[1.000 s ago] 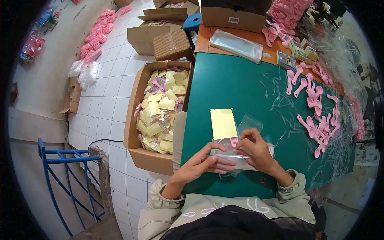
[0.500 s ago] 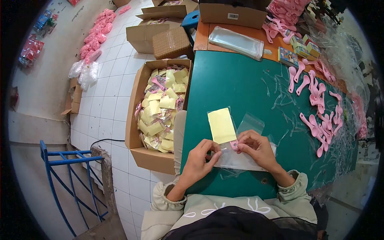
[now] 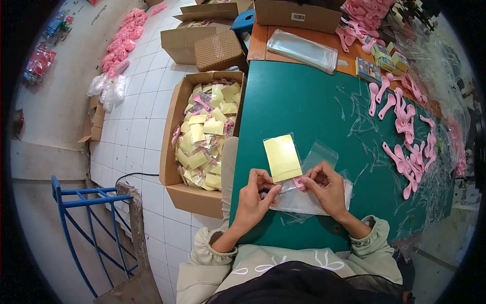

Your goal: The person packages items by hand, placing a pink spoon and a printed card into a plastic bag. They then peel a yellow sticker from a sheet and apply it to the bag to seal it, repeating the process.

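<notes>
A pale yellow card (image 3: 282,158) stands out in a clear plastic bag, tilted a little, just above my hands. My left hand (image 3: 255,198) has thumb and fingers pinched at the lower left edge of that bag. At the card's lower right corner, a pink spoon (image 3: 298,182) shows only in part, held between the thumb and fingers of my right hand (image 3: 328,190). Under both hands lie several flat clear bags (image 3: 304,203), and another clear bag (image 3: 323,153) sticks out beyond my right hand.
Pink spoons (image 3: 402,162) lie scattered over the right of the green table (image 3: 283,101). Left of it stands a cardboard box (image 3: 195,202) filled with bagged cards and spoons. A pack of clear bags (image 3: 304,50) and small boxes (image 3: 368,70) lie at the back.
My left fingers have moved up and inward and now pinch the bag's lower edge. My right hand stays at the pink spoon, and the view has shifted slightly.
</notes>
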Action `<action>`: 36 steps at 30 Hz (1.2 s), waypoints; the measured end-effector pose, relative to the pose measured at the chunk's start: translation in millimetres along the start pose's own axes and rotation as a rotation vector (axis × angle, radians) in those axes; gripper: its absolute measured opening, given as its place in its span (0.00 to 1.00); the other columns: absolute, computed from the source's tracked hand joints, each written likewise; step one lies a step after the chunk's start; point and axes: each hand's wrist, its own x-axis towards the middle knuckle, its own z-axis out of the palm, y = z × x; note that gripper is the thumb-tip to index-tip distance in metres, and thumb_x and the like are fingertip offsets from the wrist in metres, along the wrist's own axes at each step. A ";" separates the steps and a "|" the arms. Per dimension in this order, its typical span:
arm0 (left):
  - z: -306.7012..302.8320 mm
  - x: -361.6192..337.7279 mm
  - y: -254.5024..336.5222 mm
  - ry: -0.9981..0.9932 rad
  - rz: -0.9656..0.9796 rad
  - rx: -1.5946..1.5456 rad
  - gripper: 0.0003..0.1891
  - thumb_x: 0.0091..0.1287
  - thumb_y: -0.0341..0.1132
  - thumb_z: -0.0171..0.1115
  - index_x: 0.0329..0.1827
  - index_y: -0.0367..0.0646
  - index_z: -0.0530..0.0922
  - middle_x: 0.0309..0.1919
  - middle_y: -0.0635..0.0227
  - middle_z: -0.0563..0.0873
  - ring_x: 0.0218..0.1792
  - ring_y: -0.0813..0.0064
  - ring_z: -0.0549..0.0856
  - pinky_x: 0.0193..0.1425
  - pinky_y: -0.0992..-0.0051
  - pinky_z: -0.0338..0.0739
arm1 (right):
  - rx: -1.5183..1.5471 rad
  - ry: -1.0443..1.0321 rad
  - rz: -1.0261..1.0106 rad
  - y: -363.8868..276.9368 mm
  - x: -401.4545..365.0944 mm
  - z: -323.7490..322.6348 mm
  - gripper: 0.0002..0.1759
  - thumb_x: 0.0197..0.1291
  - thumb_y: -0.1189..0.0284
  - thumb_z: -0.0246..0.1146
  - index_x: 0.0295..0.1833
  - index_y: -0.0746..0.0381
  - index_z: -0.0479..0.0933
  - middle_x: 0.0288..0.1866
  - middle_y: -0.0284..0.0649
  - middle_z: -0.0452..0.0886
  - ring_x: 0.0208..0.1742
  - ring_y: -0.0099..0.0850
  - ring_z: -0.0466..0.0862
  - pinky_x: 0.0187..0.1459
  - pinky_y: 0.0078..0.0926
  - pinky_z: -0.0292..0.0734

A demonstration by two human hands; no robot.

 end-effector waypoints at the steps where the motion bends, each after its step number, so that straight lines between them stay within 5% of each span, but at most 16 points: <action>1: -1.7 0.1 -2.9 -0.033 0.009 0.024 0.08 0.64 0.27 0.61 0.39 0.36 0.69 0.30 0.68 0.79 0.30 0.84 0.79 0.26 0.83 0.76 | -0.030 -0.008 -0.004 -0.3 0.2 0.0 0.07 0.57 0.79 0.64 0.35 0.68 0.71 0.31 0.38 0.79 0.32 0.20 0.81 0.35 0.18 0.80; 10: -4.8 -2.0 -3.1 -0.096 0.017 0.063 0.16 0.64 0.26 0.60 0.54 0.37 0.70 0.37 0.66 0.79 0.31 0.86 0.78 0.27 0.85 0.74 | -0.070 -0.004 -0.016 -1.2 0.6 3.5 0.15 0.57 0.77 0.64 0.51 0.65 0.77 0.33 0.36 0.80 0.32 0.19 0.80 0.32 0.17 0.77; 15: -20.1 -5.3 13.7 -0.125 -0.028 -0.012 0.25 0.63 0.24 0.59 0.65 0.38 0.66 0.55 0.62 0.74 0.36 0.85 0.78 0.28 0.87 0.75 | -0.567 0.019 -0.258 -30.8 16.8 -27.3 0.13 0.55 0.73 0.65 0.46 0.64 0.79 0.33 0.39 0.79 0.34 0.26 0.80 0.33 0.25 0.75; 18: -51.5 0.3 24.3 0.056 0.132 0.122 0.28 0.63 0.25 0.60 0.66 0.41 0.64 0.49 0.66 0.79 0.36 0.86 0.78 0.25 0.88 0.73 | -0.854 0.292 -0.396 -49.6 54.1 -77.0 0.09 0.55 0.72 0.63 0.39 0.65 0.78 0.35 0.43 0.78 0.36 0.36 0.80 0.37 0.30 0.73; 20: -87.9 8.8 32.2 0.160 0.169 0.342 0.26 0.62 0.26 0.61 0.64 0.40 0.66 0.51 0.61 0.78 0.39 0.77 0.80 0.28 0.80 0.76 | -1.016 0.495 -0.404 -35.9 88.7 -136.4 0.09 0.55 0.71 0.63 0.38 0.66 0.76 0.36 0.47 0.78 0.36 0.42 0.79 0.38 0.33 0.73; 23: -113.1 20.7 44.3 0.546 0.435 1.358 0.21 0.63 0.29 0.60 0.59 0.37 0.70 0.51 0.56 0.77 0.42 0.62 0.81 0.44 0.65 0.77 | -1.224 0.590 -0.396 -16.1 117.3 -194.4 0.12 0.54 0.70 0.63 0.40 0.67 0.74 0.35 0.50 0.78 0.36 0.46 0.79 0.39 0.38 0.73; 26: -73.1 31.8 70.1 0.360 0.268 1.127 0.17 0.63 0.35 0.61 0.52 0.37 0.73 0.51 0.54 0.77 0.44 0.51 0.80 0.52 0.58 0.73 | -1.249 0.650 -0.336 -8.4 126.6 -204.3 0.14 0.54 0.69 0.63 0.42 0.67 0.74 0.33 0.51 0.79 0.36 0.47 0.80 0.39 0.41 0.73; 30: 22.1 49.1 55.9 -0.128 0.438 1.030 0.20 0.59 0.42 0.64 0.48 0.37 0.72 0.40 0.57 0.78 0.41 0.58 0.81 0.41 0.62 0.77 | -1.149 0.684 -0.284 1.7 133.8 -212.3 0.15 0.54 0.70 0.59 0.46 0.67 0.75 0.31 0.52 0.81 0.36 0.48 0.82 0.40 0.42 0.73; 36: 55.9 67.3 1.0 -0.154 0.611 0.799 0.22 0.58 0.33 0.64 0.53 0.34 0.70 0.34 0.59 0.76 0.33 0.62 0.80 0.35 0.67 0.77 | -1.331 0.689 -0.229 -11.7 128.3 -250.3 0.16 0.58 0.70 0.53 0.49 0.67 0.74 0.37 0.53 0.78 0.41 0.49 0.80 0.44 0.43 0.72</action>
